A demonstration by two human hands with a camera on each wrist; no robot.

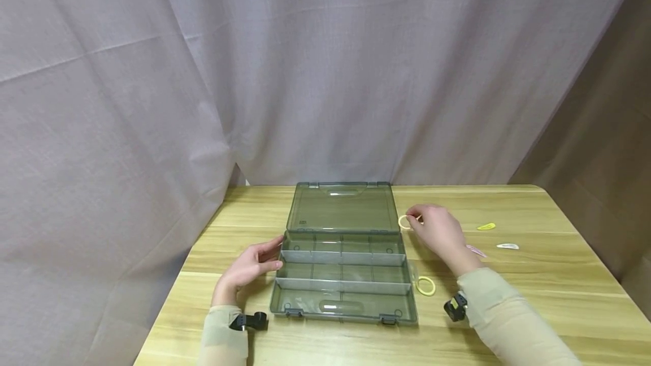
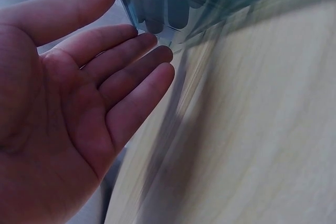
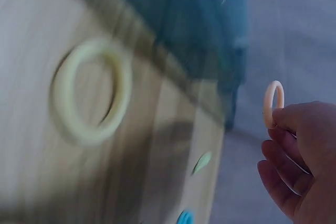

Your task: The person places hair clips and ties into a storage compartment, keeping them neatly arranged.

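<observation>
An olive see-through compartment box (image 1: 342,316) stands on the table with its lid (image 1: 346,208) laid back. My left hand (image 1: 250,267) rests against the box's left side; in the left wrist view, its fingers (image 2: 128,98) are fairly straight and the thumb is at the box edge. Beyond the box's right side, my right hand (image 1: 438,231) pinches a pale ring-shaped hair tie (image 3: 268,109) between thumb and forefinger, held up off the table. A thicker yellow hair tie (image 1: 426,286) lies by the box's right front part, also large in the right wrist view.
Right of my right hand lie a yellow snap hair clip (image 1: 486,226), a white one (image 1: 507,246) and a pink one (image 1: 476,251), partly behind the wrist. A small blue thing (image 3: 185,217) shows at the right wrist view's lower edge. Grey curtain (image 1: 325,72) hangs behind the table.
</observation>
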